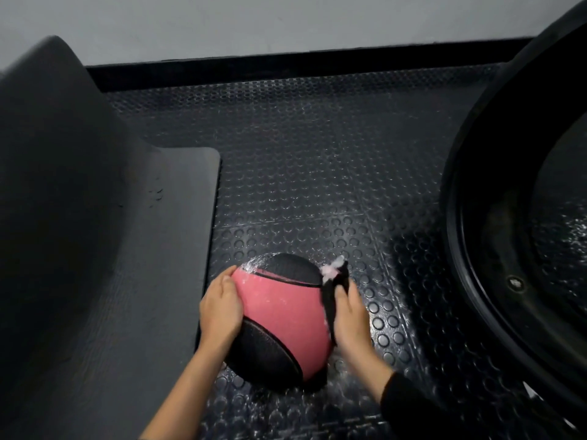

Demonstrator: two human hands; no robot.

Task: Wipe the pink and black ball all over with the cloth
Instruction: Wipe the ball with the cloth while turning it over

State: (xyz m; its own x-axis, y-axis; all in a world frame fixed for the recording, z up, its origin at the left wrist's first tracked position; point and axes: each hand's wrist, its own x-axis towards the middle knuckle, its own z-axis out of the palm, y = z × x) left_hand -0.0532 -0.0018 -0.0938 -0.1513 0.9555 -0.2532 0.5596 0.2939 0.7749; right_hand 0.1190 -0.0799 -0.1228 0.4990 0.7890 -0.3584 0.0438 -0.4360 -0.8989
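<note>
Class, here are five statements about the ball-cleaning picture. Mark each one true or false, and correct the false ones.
1. The right hand presses a dark cloth against the ball. True.
2. The left hand lies flat on the floor, away from the ball. False: it rests on the ball's left side, steadying it.
3. The ball sits on a studded dark floor mat. True.
4. The ball is pink all over. False: it has a pink band between black panels.
5. The cloth is on the ball's left side. False: it is on the right side, under the right hand.
</note>
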